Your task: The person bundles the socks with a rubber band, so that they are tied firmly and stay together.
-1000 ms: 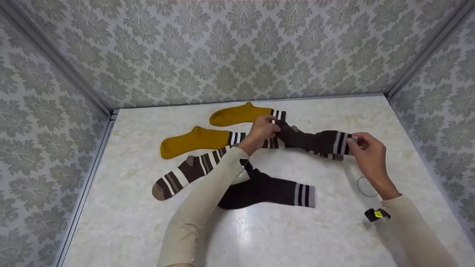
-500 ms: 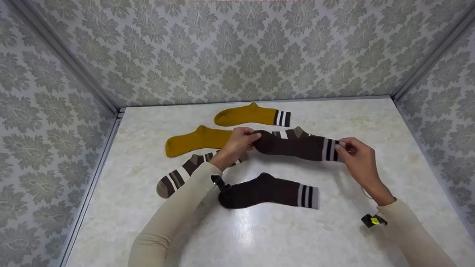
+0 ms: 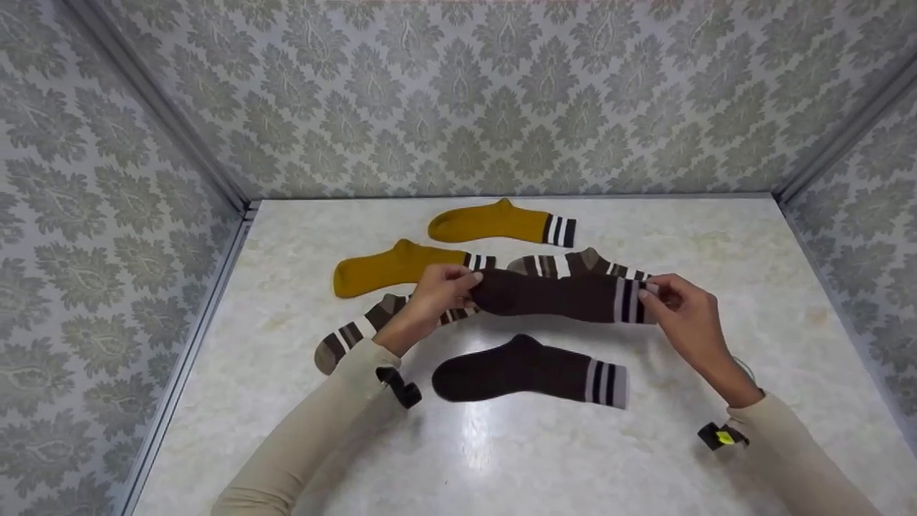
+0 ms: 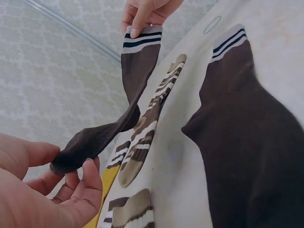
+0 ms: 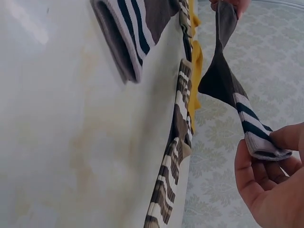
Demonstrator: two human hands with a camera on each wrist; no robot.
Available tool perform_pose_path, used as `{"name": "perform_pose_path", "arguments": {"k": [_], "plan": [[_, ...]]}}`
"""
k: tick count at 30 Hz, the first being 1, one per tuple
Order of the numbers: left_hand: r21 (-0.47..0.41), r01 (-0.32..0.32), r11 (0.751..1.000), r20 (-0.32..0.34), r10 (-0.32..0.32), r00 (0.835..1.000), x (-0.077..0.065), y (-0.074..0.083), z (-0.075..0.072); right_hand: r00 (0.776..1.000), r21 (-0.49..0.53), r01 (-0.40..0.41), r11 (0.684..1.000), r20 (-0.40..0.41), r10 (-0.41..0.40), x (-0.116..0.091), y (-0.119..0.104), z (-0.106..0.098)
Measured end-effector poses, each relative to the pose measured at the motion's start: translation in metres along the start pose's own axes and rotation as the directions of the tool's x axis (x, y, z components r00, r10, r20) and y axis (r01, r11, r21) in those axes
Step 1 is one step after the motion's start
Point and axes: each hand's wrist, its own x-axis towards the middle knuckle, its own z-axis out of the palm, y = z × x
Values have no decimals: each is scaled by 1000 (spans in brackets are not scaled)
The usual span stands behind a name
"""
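- Held item: dark brown sock (image 3: 551,297) with a pale-grey, dark-banded cuff, lifted off the bench (image 3: 716,229) and stretched lengthwise, toe toward the bench's left edge, cuff toward its right edge.
- Handling (judged from look): light, soft knit, limp; unlikely to slip or break. Both wrist views show it twisting and narrowing mid-length, so it probably keeps a line only while drawn from both ends.
- Hold points: toe tip and cuff hem seem best; gripping at the middle alone would likely let both ends droop.
- Left hand (image 3: 435,297): thumb and fingers pinch the toe; the rest of the sock extends to the right of these fingers.
- Right hand (image 3: 691,308): thumb and fingers pinch the cuff hem, so the sock spans the gap between the two hands.
- Below, toward the person: a second brown sock (image 3: 512,373) lies flat, cuff also facing the right edge (same banding as the held one).
- Beyond the held sock: a striped sock (image 3: 550,266), partly covered in the head view.
- Nearer the left edge: another striped sock (image 3: 358,330), partly hidden by the left hand, and a mustard sock (image 3: 390,269).
- By the far edge: another mustard sock (image 3: 494,223).
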Motion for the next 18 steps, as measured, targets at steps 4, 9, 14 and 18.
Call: {"name": "perform_pose_path", "arguments": {"k": [4,9,14,18], "plan": [[15,-27,1000,-16,27,1000,-12,-3,-9,1000,-3,-2,1000,10,2,-3,-4,7],[17,-26,1000,-24,27,999,-26,-8,-18,999,1,-10,1000,53,9,-9,-12,9],[19,-20,1000,-38,21,999,-40,-16,-24,993,-24,-24,999,112,26,-15,-19,8],[30,-19,999,-64,20,998,-52,-23,-26,989,-31,-45,999,143,49,-21,-20,10]]}}
